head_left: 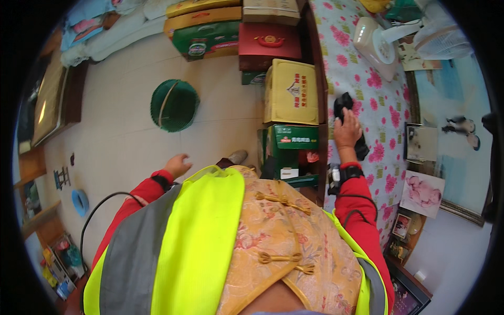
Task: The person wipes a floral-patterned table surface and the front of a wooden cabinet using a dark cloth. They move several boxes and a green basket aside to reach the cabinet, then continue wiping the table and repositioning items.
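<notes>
So the black bundle [343, 101] is lying on the flowery tablecloth [379, 107], right hand [348, 128] over it, fingers curved. Can't tell if it's gripping, maybe just steadying. Left hand [177, 166] is empty, loosely open, probably for balance. Yellow box [283, 92] sits alongside, likely to save floor space.

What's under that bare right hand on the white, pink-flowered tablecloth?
Crumpled black material peeks out beyond and beside the bare right hand on the white, pink-flowered tablecloth. The hand hides the middle, so I can't tell if it's one piece.
</notes>
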Demonstrator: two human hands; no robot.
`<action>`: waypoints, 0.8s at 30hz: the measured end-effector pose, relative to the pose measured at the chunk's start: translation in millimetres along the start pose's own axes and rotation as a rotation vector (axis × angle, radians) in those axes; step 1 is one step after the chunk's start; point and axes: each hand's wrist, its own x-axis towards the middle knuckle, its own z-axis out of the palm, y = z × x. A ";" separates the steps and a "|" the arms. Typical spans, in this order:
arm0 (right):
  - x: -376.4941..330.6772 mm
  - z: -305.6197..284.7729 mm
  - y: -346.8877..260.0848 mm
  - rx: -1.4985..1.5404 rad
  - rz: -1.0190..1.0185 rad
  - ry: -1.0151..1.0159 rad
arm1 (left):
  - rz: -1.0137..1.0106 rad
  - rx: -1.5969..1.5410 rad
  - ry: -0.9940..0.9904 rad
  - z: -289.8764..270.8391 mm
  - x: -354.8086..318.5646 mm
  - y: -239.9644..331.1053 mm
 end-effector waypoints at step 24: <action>-34.9 -38.9 -31.6 -0.249 0.955 -0.237 | -0.245 -0.226 -0.020 -41.3 107.2 -147.0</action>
